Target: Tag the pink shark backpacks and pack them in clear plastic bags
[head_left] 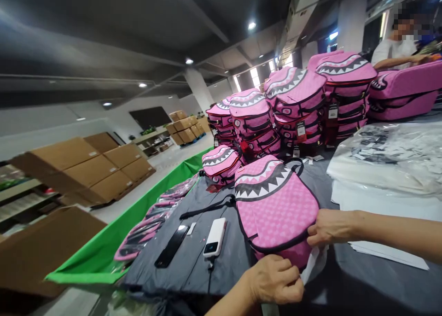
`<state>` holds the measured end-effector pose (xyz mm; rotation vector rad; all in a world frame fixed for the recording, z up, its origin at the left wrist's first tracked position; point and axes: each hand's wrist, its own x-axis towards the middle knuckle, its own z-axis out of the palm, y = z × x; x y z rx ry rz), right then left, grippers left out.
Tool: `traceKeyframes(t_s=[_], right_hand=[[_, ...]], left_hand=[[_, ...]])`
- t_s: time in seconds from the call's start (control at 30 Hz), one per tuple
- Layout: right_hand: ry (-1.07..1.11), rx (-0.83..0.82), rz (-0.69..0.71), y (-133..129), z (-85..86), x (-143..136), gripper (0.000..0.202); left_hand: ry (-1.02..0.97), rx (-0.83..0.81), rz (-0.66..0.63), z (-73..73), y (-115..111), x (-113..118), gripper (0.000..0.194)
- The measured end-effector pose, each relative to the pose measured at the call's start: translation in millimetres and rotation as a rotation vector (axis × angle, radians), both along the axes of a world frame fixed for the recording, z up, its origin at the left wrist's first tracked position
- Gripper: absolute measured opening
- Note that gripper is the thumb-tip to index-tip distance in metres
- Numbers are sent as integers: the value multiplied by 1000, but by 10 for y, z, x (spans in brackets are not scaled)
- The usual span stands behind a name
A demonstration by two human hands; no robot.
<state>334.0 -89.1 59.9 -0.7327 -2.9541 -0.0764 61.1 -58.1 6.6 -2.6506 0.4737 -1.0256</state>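
Observation:
A pink backpack (276, 210) with a black-and-white shark-tooth band lies on the grey cloth-covered table, its bottom end towards me. My right hand (324, 227) is closed on its lower right edge, by the black zip seam. Just below the bottom edge, my left hand (274, 279) is closed with the fingers curled in. A crumpled white thin sheet (314, 263) runs from the left fingertips to beneath the right hand; its exact kind is unclear. One black strap (207, 207) stretches out to the backpack's left.
Beside the backpack lie a white power bank (214, 237) with a cable and a black phone (171, 246). Stacked pink backpacks (293, 99) stand behind. White sheets and clear plastic bags (390, 159) lie right. A green-lined bin (93, 256) holds wrapped backpacks. A person (397, 49) works far right.

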Motion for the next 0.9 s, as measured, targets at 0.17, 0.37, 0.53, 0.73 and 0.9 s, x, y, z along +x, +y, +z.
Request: traceKeyframes(t_s=[0.17, 0.37, 0.53, 0.73, 0.9], right_hand=[[39, -33, -12, -18, 40, 28, 16], [43, -29, 18, -25, 18, 63, 26], [35, 109, 17, -123, -10, 92, 21], [-43, 423, 135, -292, -187, 137, 22], [136, 570, 9, -438, -664, 220, 27]], left_hand=[[-118, -20, 62, -87, -6, 8, 12], [94, 38, 73, -141, 56, 22, 11], [-2, 57, 78, -36, 11, -18, 11], [63, 165, 171, -44, -263, -147, 8], [20, 77, 250, -249, -432, -223, 9]])
